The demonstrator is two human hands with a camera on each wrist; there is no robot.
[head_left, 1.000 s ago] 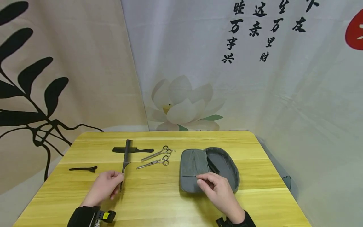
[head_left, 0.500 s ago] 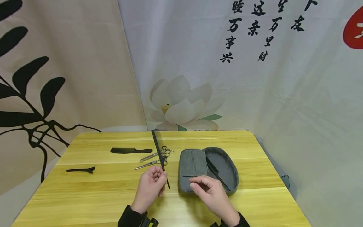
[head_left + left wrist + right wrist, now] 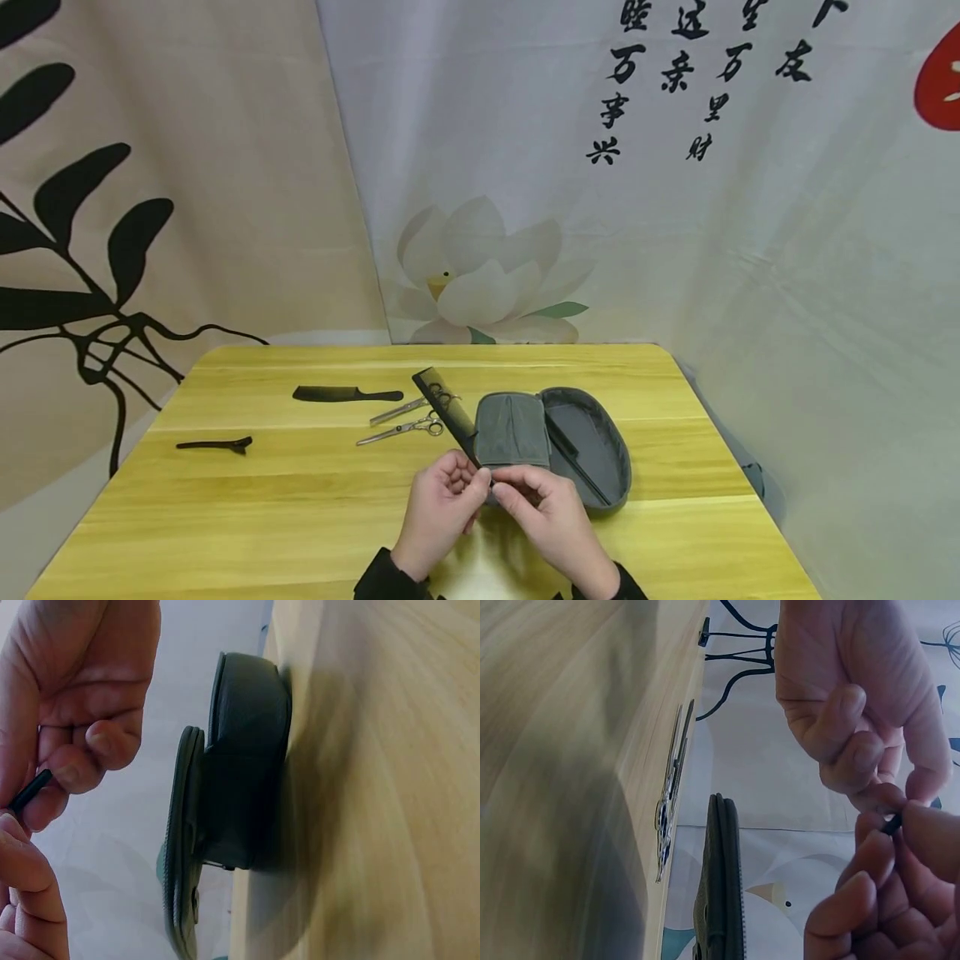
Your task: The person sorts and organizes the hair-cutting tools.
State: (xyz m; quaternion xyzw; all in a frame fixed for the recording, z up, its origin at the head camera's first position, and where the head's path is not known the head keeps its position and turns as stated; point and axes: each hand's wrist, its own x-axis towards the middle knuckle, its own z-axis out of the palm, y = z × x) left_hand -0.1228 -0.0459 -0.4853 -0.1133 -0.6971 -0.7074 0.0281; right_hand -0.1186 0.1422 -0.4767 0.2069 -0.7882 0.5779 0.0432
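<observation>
A black rat-tail comb point(image 3: 450, 408) slants up and left from my two hands, its toothed part overlapping the scissors in the head view. My left hand point(image 3: 442, 508) pinches its thin tail between thumb and fingers. My right hand point(image 3: 551, 517) meets it there, thumb and forefinger pinching the dark tail end point(image 3: 891, 823) in the right wrist view. Just behind the hands, a grey zip case point(image 3: 513, 429) lies open. A slim black comb with a long tail point(image 3: 573, 454) rests in its right half. The lower part of the left half is hidden by my hands.
Two pairs of silver scissors point(image 3: 401, 431) lie left of the case. Behind them is a black handled comb point(image 3: 337, 394). A black hair clip point(image 3: 217, 445) sits far left on the wooden table point(image 3: 262, 517). A printed curtain point(image 3: 675, 250) hangs behind.
My left hand has carried the rat-tail comb rightward from beside the handled comb to my right hand. The right hand has stayed near the case, and its fingers now close on the tail.
</observation>
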